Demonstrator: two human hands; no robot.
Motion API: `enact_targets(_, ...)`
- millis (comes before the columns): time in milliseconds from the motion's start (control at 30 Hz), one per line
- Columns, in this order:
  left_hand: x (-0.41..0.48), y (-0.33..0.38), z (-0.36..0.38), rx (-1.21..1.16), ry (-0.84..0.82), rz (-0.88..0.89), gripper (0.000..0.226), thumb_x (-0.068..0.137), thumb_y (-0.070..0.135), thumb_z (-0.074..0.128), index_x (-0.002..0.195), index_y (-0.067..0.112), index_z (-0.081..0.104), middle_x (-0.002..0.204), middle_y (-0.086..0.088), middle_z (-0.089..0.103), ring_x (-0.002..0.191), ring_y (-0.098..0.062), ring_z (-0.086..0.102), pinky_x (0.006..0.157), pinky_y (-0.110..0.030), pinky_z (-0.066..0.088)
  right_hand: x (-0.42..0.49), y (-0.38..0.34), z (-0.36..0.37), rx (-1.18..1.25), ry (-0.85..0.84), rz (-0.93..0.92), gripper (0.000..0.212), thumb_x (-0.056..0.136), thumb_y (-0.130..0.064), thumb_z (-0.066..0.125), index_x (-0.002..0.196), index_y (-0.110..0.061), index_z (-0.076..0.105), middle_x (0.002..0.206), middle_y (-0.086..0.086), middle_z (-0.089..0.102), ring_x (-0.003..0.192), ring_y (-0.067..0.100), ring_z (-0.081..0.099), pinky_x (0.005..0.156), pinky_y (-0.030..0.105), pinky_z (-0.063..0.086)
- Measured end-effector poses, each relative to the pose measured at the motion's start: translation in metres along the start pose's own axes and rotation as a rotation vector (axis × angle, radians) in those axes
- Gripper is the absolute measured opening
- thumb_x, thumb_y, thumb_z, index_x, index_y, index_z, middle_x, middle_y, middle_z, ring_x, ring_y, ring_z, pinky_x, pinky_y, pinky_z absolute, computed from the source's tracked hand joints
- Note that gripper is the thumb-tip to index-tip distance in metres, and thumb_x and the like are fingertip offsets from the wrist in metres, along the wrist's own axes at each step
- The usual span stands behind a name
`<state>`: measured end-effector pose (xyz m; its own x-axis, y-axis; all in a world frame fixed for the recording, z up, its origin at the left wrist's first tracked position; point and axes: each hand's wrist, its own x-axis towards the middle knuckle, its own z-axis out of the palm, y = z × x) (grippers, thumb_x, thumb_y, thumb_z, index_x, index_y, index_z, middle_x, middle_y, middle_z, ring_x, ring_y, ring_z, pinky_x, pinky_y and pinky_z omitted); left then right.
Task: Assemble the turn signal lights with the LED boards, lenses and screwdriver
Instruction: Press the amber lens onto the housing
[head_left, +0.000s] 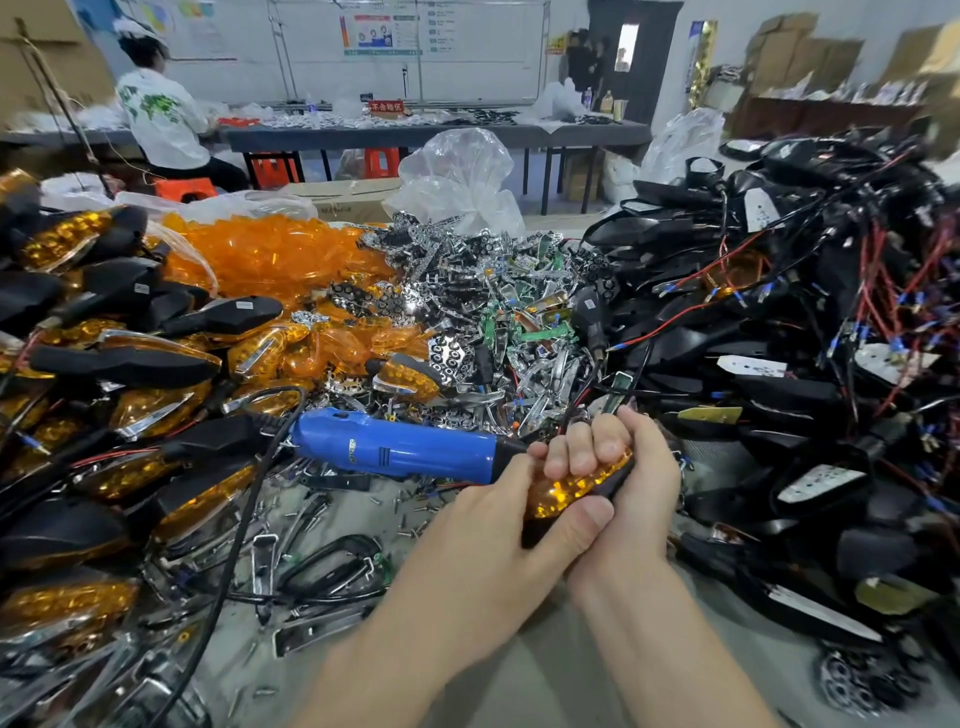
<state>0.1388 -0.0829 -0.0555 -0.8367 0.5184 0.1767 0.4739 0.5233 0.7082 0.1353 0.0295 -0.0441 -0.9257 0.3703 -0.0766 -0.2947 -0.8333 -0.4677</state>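
Turn signal (576, 488) clamped in both hands above the bench: left hand (498, 519) underneath, right hand (618, 467) wrapped over the amber lens. Blue screwdriver (400, 447) lying just beside, apparently untouched. Risk: lens shifting off its seat through uneven squeezing before screwing.

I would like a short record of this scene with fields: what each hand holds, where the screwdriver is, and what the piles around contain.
left hand: grips the signal light from the left, thumb across its amber lens
right hand: fingers wrapped over the same light
screwdriver: blue, corded, lying on the table, tip by the hands
left pile: finished lights
back centre: loose amber lenses, chrome parts
right pile: black housings with wires
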Motion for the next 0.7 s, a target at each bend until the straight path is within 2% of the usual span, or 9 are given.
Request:
enact_targets(133, -0.003, 0.0, 0.001, 0.015, 0.014, 0.023, 0.069, 0.079, 0.09, 0.009, 0.111, 0.04, 0.046, 0.095, 0.015, 0.066, 0.093, -0.004, 0.057, 0.083, -0.035, 0.049, 0.001, -0.005, 0.001, -0.06, 0.011, -0.018, 0.059, 0.097, -0.024, 0.038, 0.039, -0.022, 0.037, 0.037, -0.001, 0.034, 0.035, 0.017, 0.037, 0.051, 0.023, 0.051)
enact_targets(233, -0.005, -0.001, 0.002, -0.088, -0.031, 0.027, 0.068, 0.085, 0.086, 0.01, 0.126, 0.042, 0.045, 0.114, 0.014, 0.067, 0.112, -0.008, 0.059, 0.096, -0.041, 0.047, 0.002, -0.007, 0.0, -0.084, -0.006, -0.023, 0.06, 0.098, -0.026, 0.039, 0.038, -0.022, 0.037, 0.036, -0.002, 0.032, 0.034, 0.016, 0.036, 0.051, 0.024, 0.051)
enact_targets(300, -0.005, -0.001, 0.002, -0.187, -0.075, 0.016, 0.064, 0.086, 0.085, 0.015, 0.129, 0.048, 0.043, 0.12, 0.017, 0.064, 0.118, -0.002, 0.055, 0.102, -0.035, 0.045, 0.001, -0.009, -0.001, -0.093, -0.036, -0.028, 0.061, 0.099, -0.028, 0.039, 0.038, -0.023, 0.037, 0.036, -0.002, 0.032, 0.033, 0.015, 0.036, 0.051, 0.024, 0.051)
enact_targets(367, -0.006, -0.002, 0.002, -0.335, -0.118, 0.017, 0.054, 0.088, 0.082, 0.023, 0.127, 0.052, 0.046, 0.117, 0.018, 0.063, 0.11, 0.004, 0.056, 0.098, -0.024, 0.044, 0.001, -0.012, -0.003, -0.091, -0.092, -0.021, 0.062, 0.1, -0.031, 0.041, 0.038, -0.022, 0.038, 0.034, -0.003, 0.033, 0.033, 0.015, 0.036, 0.051, 0.024, 0.052)
enact_targets(500, -0.003, -0.002, -0.001, -0.484, -0.187, 0.01, 0.04, 0.093, 0.071, 0.037, 0.118, 0.044, 0.051, 0.084, 0.015, 0.063, 0.078, -0.003, 0.059, 0.073, -0.021, 0.046, 0.005, -0.014, -0.005, -0.077, -0.137, 0.002, 0.064, 0.102, -0.04, 0.043, 0.04, -0.022, 0.04, 0.036, -0.003, 0.035, 0.034, 0.015, 0.039, 0.053, 0.026, 0.052)
enact_targets(533, -0.002, -0.003, -0.001, -0.482, -0.171, 0.008, 0.036, 0.094, 0.07, 0.038, 0.118, 0.047, 0.05, 0.086, 0.018, 0.063, 0.079, -0.001, 0.059, 0.073, -0.021, 0.046, 0.007, -0.013, -0.006, -0.079, -0.124, 0.002, 0.064, 0.102, -0.042, 0.043, 0.042, -0.022, 0.042, 0.038, -0.002, 0.038, 0.037, 0.016, 0.042, 0.055, 0.026, 0.054)
enact_targets(600, 0.0, -0.006, -0.002, -0.42, -0.115, 0.014, 0.036, 0.092, 0.072, 0.039, 0.123, 0.054, 0.041, 0.105, 0.029, 0.062, 0.093, 0.006, 0.061, 0.083, -0.025, 0.049, 0.008, -0.009, -0.005, -0.08, -0.112, -0.017, 0.06, 0.1, -0.047, 0.045, 0.047, -0.02, 0.048, 0.047, 0.0, 0.046, 0.046, 0.018, 0.051, 0.063, 0.029, 0.058)
enact_targets(633, 0.0, -0.007, -0.003, -0.363, -0.08, 0.021, 0.039, 0.089, 0.074, 0.04, 0.125, 0.058, 0.035, 0.113, 0.033, 0.058, 0.101, 0.008, 0.06, 0.09, -0.028, 0.05, 0.009, -0.007, -0.004, -0.081, -0.123, -0.033, 0.056, 0.098, -0.048, 0.049, 0.051, -0.019, 0.052, 0.052, 0.0, 0.05, 0.051, 0.019, 0.055, 0.065, 0.031, 0.059)
enact_targets(700, 0.001, -0.008, -0.005, -0.295, -0.008, 0.039, 0.044, 0.083, 0.075, 0.044, 0.123, 0.061, 0.03, 0.116, 0.035, 0.056, 0.106, 0.007, 0.059, 0.092, -0.031, 0.05, 0.009, -0.003, -0.002, -0.157, -0.137, -0.066, 0.046, 0.091, -0.05, 0.062, 0.057, -0.02, 0.058, 0.062, 0.0, 0.057, 0.061, 0.019, 0.062, 0.068, 0.034, 0.059)
